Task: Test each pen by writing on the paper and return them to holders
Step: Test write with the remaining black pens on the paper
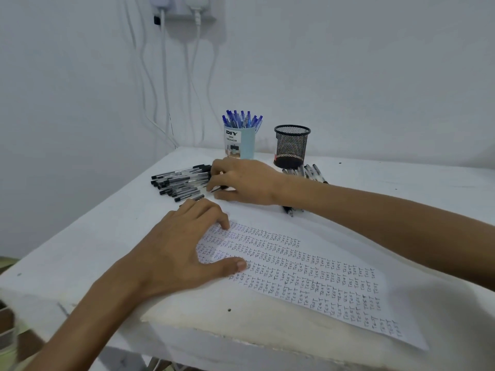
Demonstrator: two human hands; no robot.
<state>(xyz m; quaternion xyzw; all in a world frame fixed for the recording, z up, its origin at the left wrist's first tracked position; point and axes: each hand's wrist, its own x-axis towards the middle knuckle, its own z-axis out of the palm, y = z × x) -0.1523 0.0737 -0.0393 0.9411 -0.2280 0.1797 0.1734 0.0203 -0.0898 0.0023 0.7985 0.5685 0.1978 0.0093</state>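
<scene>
A white paper (308, 279) covered in rows of the word TEST lies across the white table (401, 183). My left hand (184, 250) lies flat on the paper's left end, fingers spread. My right hand (241, 180) reaches over to a pile of black pens (179, 183) at the left rear and pinches one black pen (218, 188) at its end. A light blue holder (239, 143) full of blue pens stands behind. A black mesh holder (292, 145) stands to its right, and no pens show above its rim.
More black pens (308, 171) lie in front of the mesh holder, partly hidden by my right forearm. White cables (160, 84) hang down the wall from sockets at the back left. The table's front edge is rough and chipped.
</scene>
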